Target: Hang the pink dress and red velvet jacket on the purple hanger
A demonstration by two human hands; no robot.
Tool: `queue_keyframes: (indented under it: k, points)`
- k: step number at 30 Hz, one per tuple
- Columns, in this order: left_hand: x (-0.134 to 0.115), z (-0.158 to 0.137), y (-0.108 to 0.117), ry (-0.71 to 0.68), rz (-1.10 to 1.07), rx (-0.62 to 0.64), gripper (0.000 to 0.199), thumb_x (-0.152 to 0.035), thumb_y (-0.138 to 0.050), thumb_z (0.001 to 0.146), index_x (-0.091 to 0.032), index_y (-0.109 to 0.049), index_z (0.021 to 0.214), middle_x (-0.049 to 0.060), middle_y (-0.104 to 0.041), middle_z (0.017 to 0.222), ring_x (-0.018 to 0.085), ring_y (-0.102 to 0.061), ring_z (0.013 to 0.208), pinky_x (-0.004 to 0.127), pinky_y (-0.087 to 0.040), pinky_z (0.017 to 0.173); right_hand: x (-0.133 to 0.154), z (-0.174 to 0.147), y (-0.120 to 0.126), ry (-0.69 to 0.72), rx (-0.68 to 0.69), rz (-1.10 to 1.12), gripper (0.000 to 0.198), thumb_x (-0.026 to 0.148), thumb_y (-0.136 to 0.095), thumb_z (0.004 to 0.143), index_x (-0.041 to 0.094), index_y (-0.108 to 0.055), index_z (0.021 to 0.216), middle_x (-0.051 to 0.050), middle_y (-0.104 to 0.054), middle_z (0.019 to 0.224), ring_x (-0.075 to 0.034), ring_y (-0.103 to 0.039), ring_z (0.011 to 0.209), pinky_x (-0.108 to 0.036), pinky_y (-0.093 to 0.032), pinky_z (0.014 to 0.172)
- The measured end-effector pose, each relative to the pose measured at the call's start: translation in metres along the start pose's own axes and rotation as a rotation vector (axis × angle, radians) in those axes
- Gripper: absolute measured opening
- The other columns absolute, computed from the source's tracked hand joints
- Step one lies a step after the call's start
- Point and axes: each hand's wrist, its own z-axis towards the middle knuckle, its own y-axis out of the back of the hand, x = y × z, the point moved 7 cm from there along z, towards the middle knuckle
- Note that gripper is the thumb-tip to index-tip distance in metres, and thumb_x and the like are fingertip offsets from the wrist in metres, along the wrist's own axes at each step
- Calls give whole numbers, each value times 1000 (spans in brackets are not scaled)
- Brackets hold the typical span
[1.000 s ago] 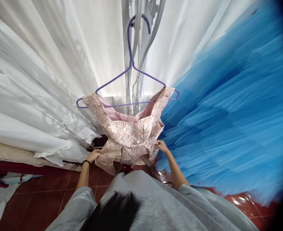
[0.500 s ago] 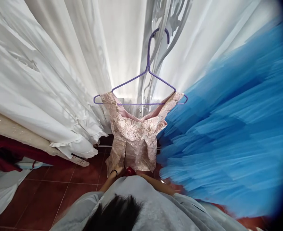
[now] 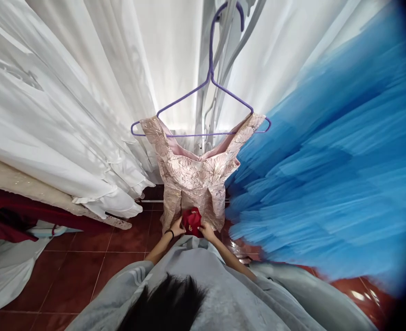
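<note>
Low in the head view, both hands grip a small piece of dark red cloth with gold-coloured decoration. My left hand, with a dark band at the wrist, is closed on its left edge. On the opposite edge, my right hand pinches the cloth. Just beyond hangs a pale pink brocade dress with a raised floral pattern, its straps over a purple hanger. The red cloth covers part of the dress's lower front. What kind of item the cloth is, I cannot make out.
White garments or drapes hang along the left, above dark red fabric. A large ruffled blue tulle gown fills the right. The hanger hooks onto a light metal stand. Reddish tiles make up the floor.
The red cloth, mostly hidden near my body before, is now raised and spread between both hands in front of the dress. The dress and hanger appear higher in view.
</note>
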Motion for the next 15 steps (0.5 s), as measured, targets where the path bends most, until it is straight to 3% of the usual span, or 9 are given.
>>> queue_keyframes:
  k: [3,7,11,15]
  points:
    - [-28,19,15,-82,-52,-10,58,-5,-80,65,-8,-64,120,16,-68,127,31,-64,119,39,-51,106,2,13,22,47,-38,35,19,10,-62,79,15,-59,61,0,-61,65,-14,-56,68,-28,-48,73]
    - [-83,23,47,-210,-61,-34,53,-18,-81,70,-7,-65,119,18,-71,122,31,-66,114,43,-52,104,27,16,75,160,-127,81,12,11,-57,75,16,-68,76,-6,-71,87,-21,-62,89,-35,-47,91]
    - [-139,-5,73,-338,29,-65,21,-30,-73,82,-14,-75,94,15,-75,109,32,-67,110,46,-49,106,66,-5,120,323,-182,61,17,21,-57,82,17,-72,90,-9,-71,97,-24,-62,96,-37,-47,93]
    - [-194,-49,100,-613,208,-334,26,-21,-57,91,-18,-76,110,12,-67,133,27,-63,123,42,-49,109,97,-31,139,448,-274,18,22,29,-55,85,17,-73,91,-9,-70,93,-23,-63,89,-36,-50,86]
